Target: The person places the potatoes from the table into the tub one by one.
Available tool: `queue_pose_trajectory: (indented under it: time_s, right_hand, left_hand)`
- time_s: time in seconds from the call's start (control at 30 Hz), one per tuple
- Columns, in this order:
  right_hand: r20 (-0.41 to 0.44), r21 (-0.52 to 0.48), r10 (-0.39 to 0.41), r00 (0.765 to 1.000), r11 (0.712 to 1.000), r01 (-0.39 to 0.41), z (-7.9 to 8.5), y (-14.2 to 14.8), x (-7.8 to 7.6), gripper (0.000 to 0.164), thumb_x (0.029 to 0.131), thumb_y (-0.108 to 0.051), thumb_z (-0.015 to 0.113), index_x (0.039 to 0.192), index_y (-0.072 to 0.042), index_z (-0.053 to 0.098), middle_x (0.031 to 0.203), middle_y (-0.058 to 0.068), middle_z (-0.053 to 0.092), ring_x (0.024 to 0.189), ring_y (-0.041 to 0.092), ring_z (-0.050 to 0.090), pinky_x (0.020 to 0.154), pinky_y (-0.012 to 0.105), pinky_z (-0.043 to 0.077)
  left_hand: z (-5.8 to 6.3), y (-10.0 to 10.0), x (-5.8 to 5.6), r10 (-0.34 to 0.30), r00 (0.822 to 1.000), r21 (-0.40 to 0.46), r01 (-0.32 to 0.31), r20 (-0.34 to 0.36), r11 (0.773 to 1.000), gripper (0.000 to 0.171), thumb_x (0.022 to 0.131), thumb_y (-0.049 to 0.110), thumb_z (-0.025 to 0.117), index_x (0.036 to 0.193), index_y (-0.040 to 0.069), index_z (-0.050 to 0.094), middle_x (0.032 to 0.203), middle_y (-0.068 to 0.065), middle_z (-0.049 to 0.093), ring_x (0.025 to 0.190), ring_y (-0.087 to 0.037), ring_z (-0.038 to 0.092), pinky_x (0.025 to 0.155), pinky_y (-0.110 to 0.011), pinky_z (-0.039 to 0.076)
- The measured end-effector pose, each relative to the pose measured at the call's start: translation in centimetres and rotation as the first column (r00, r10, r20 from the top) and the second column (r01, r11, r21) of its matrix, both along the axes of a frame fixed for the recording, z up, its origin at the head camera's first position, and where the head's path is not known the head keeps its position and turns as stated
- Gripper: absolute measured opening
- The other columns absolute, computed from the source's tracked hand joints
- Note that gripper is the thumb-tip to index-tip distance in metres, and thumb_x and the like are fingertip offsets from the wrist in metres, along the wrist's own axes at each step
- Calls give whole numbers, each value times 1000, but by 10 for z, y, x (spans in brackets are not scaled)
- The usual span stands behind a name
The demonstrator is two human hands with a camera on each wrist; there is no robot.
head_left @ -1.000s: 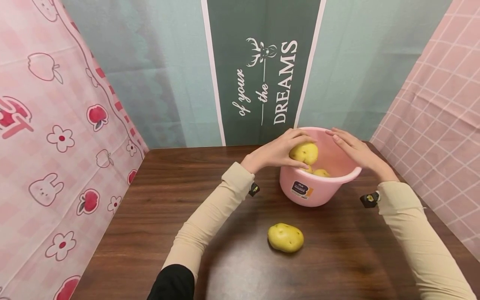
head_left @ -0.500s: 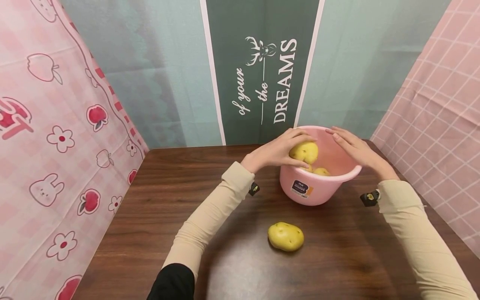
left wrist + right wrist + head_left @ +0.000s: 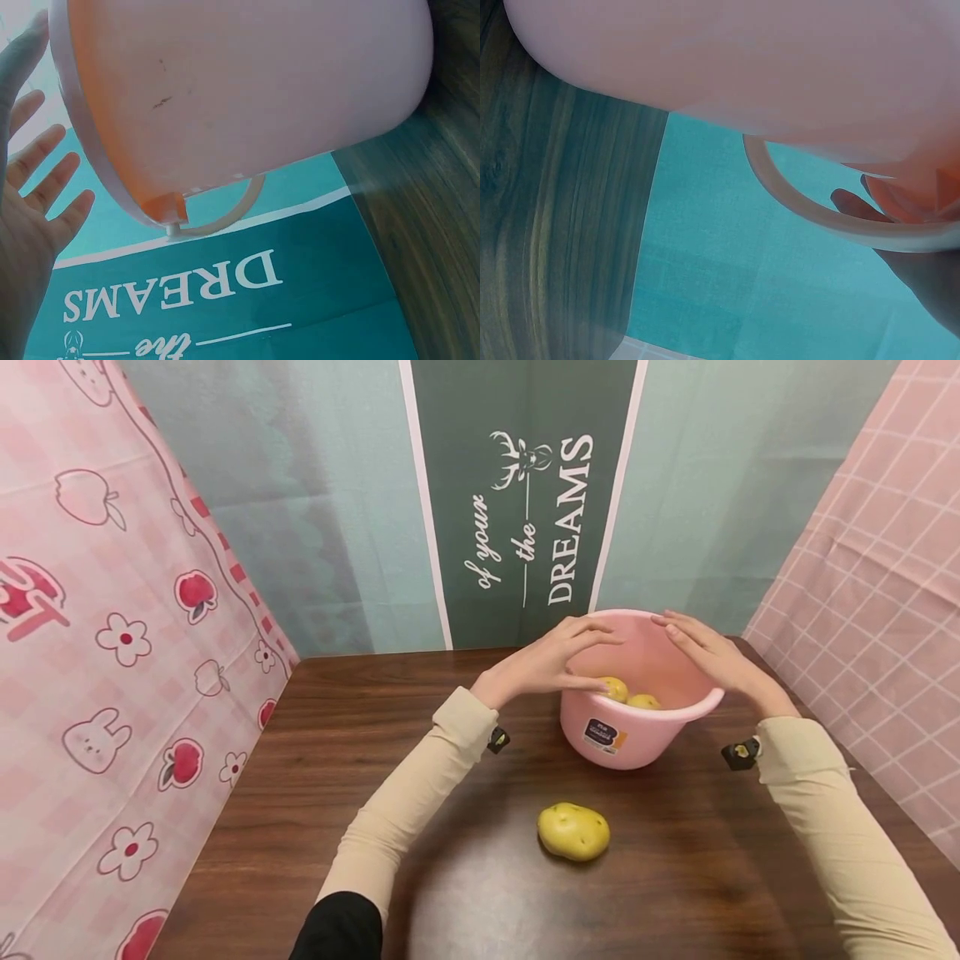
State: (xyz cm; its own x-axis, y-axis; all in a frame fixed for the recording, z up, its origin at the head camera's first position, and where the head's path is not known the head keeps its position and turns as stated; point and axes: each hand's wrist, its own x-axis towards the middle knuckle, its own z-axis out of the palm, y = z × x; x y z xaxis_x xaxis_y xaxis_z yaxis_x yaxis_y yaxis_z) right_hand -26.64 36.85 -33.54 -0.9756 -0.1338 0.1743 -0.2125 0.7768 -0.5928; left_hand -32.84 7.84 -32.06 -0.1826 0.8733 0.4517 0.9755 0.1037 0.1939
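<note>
The pink plastic bucket [image 3: 660,733] stands upright at the back right of the table in the head view. My left hand [image 3: 551,662] is over its left rim, fingers spread and apart, with nothing in them; the left wrist view shows this hand [image 3: 37,180] beside the rim. Inside the bucket lie yellow potatoes, one [image 3: 617,690] just past my left thumb and another [image 3: 643,702] to its right. My right hand [image 3: 708,656] rests on the right rim with straight fingers. One more potato [image 3: 573,832] lies on the table in front of the bucket.
The dark wooden table [image 3: 337,793] ends at a green curtain [image 3: 517,510] behind the bucket. Pink patterned cloth [image 3: 112,610] hangs on the left, pink checked cloth [image 3: 877,568] on the right. A curved handle [image 3: 802,202] hangs from the bucket.
My left hand has let go of the potato it held, which has dropped down into the bucket, and has drawn slightly left with fingers spread. My right hand has stayed on the rim.
</note>
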Motion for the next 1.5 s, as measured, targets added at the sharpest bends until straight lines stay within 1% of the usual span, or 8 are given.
queue_pose_trajectory:
  time_s: [0.13,0.37,0.67,0.93,1.0,1.27,1.37,1.5]
  right_hand:
    - [-3,-3,3,1000,1000,-3,0,0,0,52,100,-41,31,143,-13,36,152,18,18,139,41,12,103,67,9]
    - [-4,-7,23,1000,1000,-23,0,1,0,49,100,-39,31,143,-16,35,152,17,18,139,40,12,103,67,9]
    - [0,-14,25,1000,1000,-25,-1,2,-1,49,100,-39,31,143,-16,36,152,17,18,139,40,12,102,67,9]
    - [-7,-17,26,1000,1000,-26,-1,2,-1,49,100,-39,31,143,-15,36,152,17,19,138,40,13,103,67,10]
    - [-10,-14,26,1000,1000,-26,-1,2,-1,49,100,-39,30,143,-15,36,151,18,19,138,41,13,103,67,10]
    - [-10,-8,13,1000,1000,-13,-1,4,1,49,100,-38,30,143,-14,35,151,19,19,138,42,14,102,67,11]
    - [-7,-4,11,1000,1000,-11,0,4,1,50,100,-39,30,143,-15,35,151,19,19,138,43,13,102,67,10]
    - [0,-4,10,1000,1000,-10,1,4,0,50,100,-40,31,144,-16,35,152,18,18,138,42,12,102,67,10]
  left_hand:
    - [-3,-6,0,24,1000,0,-24,10,1000,65,79,49,68,133,16,50,138,0,41,127,-14,32,105,-19,22]
    - [-6,-13,-1,29,998,14,-29,47,999,65,78,49,68,132,17,51,136,1,43,127,-9,30,105,-17,21]
    - [-13,-21,-2,36,999,23,-37,33,999,64,79,46,69,132,17,50,135,1,44,125,-9,31,105,-18,23]
    - [-19,-28,-1,49,997,30,-51,56,998,65,78,41,72,132,15,49,135,-2,44,125,-10,31,104,-20,26]
    - [-21,-29,-1,49,998,31,-51,50,998,65,78,40,73,132,15,49,135,-3,44,124,-11,32,104,-21,26]
    - [-24,-35,5,75,996,9,-75,56,997,64,78,41,72,132,16,49,135,2,42,123,-8,30,104,-15,24]
    - [-25,-38,7,72,996,5,-72,45,997,63,78,41,72,132,16,49,135,1,42,124,-10,31,105,-17,24]
    - [-29,-41,8,62,997,9,-63,44,998,63,79,41,72,132,14,50,135,-2,43,126,-12,32,107,-20,24]
